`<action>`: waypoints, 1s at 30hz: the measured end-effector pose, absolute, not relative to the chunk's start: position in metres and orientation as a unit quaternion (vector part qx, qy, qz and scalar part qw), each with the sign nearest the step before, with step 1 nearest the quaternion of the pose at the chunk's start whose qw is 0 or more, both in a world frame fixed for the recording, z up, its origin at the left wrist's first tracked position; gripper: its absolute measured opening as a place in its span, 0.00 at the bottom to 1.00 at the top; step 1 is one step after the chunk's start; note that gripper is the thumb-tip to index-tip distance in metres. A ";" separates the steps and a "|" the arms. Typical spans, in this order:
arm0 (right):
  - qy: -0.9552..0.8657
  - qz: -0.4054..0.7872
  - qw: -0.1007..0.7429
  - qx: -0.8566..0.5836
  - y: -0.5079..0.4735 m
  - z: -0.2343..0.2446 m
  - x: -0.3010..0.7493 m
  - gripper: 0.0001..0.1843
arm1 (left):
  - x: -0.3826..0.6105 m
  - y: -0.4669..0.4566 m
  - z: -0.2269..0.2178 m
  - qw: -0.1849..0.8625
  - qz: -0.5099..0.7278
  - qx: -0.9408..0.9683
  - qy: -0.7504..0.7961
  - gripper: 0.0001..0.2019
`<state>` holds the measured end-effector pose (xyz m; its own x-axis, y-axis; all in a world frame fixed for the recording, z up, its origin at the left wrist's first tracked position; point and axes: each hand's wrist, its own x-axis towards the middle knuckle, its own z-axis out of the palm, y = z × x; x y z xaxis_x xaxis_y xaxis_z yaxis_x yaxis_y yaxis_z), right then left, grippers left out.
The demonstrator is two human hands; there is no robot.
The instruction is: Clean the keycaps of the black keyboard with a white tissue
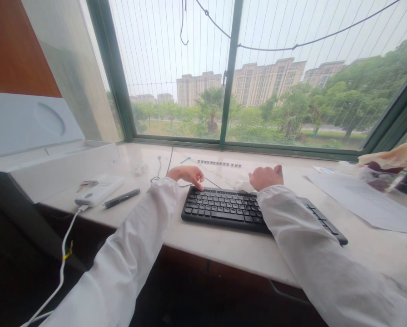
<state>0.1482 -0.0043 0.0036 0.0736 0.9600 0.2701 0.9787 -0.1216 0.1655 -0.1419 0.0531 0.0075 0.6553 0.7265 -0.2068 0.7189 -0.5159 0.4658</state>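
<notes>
Black keyboard [230, 209] lies just under both hands: left hand [186, 175] curled, right hand [266, 177] fisted, both empty.

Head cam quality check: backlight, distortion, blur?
Head view: strong backlight from the window, sky nearly blown out; under-desk area almost black. Wide-angle bending curves the window frame and stretches the sleeves. Keyboard, left hand and right hand stay sharp, no motion blur.

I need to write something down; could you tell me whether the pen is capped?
Cannot tell: the pen lies flat on the sill, too small to show.
</notes>
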 end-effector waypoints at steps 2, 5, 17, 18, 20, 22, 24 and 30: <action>-0.649 -0.147 0.027 -0.746 -0.003 0.006 0.155 0.19 | -0.137 0.048 0.009 0.272 0.051 0.880 0.386 0.22; -0.622 -0.144 0.034 -0.768 -0.001 0.010 0.170 0.19 | -0.120 0.035 0.010 0.288 0.095 0.892 0.335 0.24; -0.616 -0.128 0.026 -0.777 0.004 0.002 0.176 0.18 | -0.078 0.005 0.005 0.287 0.019 0.919 0.269 0.23; -0.618 -0.128 0.027 -0.775 0.004 0.002 0.175 0.18 | -0.078 0.006 0.004 0.294 0.023 0.916 0.271 0.23; -0.621 -0.127 0.028 -0.773 0.003 0.003 0.174 0.18 | -0.079 0.009 0.002 0.302 0.042 0.910 0.281 0.23; -0.622 -0.127 0.030 -0.772 0.003 0.003 0.173 0.18 | -0.080 0.012 0.000 0.302 0.059 0.905 0.293 0.23; -0.623 -0.127 0.031 -0.771 0.003 0.003 0.173 0.17 | -0.080 0.013 0.000 0.302 0.061 0.903 0.301 0.23; -0.631 -0.122 0.024 -0.766 0.001 0.004 0.168 0.18 | -0.076 0.004 0.005 0.328 0.060 0.901 0.277 0.23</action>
<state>0.1676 0.0006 0.0042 0.1744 0.9604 0.2173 0.9723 -0.2028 0.1163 -0.0756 0.0037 0.0046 0.8398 0.5379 -0.0734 0.4591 -0.6315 0.6249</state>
